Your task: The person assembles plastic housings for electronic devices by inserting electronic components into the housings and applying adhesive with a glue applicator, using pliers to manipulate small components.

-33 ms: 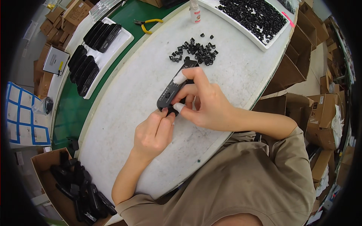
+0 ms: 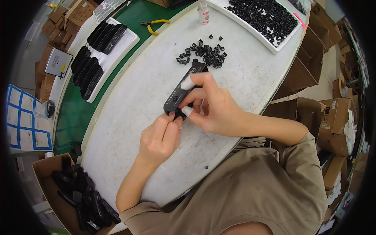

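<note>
A long black plastic casing (image 2: pixel 181 94) with white print slants above the table, its far end close to a pile of small black clips (image 2: pixel 209 55). My right hand (image 2: pixel 217 105) is closed on its right side, with white coverings on the thumb and index fingertips. At the near end, my left hand (image 2: pixel 159 138) pinches the casing with thumb and fingers pressed together. Whether a small part sits between the fingertips there is hidden.
A white tray (image 2: pixel 270 47) of many black clips stands at the far right, beside a small bottle (image 2: pixel 203 13). Yellow-handled cutters (image 2: pixel 154 26) and a white tray of black casings (image 2: pixel 131 41) lie far left. A cardboard box (image 2: pixel 43 172) of casings is near left.
The casing has turned very slightly, so more of the print at its far end shows. Both hands keep their hold in nearly the same place.
</note>
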Demonstrator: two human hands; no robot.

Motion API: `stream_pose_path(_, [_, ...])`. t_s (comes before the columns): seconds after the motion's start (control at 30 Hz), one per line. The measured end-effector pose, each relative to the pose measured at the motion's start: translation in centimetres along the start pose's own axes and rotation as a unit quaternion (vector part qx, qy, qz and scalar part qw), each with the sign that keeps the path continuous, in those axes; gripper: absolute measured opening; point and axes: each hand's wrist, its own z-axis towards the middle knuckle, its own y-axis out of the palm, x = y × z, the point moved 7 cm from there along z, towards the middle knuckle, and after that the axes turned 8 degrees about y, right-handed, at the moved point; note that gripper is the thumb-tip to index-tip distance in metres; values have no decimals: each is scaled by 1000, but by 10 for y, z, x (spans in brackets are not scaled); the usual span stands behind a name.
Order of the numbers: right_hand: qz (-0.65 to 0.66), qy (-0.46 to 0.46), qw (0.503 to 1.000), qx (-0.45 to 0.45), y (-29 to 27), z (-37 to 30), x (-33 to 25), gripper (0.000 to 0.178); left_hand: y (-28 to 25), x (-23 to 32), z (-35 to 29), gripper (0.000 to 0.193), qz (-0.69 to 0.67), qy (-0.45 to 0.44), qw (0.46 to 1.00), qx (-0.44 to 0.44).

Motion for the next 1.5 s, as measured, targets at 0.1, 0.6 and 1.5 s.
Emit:
stream_pose_path(0.1, [-48, -127, 990, 29, -2, -9, -7, 52, 0, -3, -1, 21, -14, -4, 1000, 8])
stream_pose_path(0.6, [-49, -103, 991, -76, 1, -2, -11, 48, 1, -1, -3, 27, -13, 14, 1000, 23])
stream_pose_path(1.5, [27, -153, 986, -69, 15, -6, -2, 27, 6, -13, -14, 17, -100, -119, 988, 17])
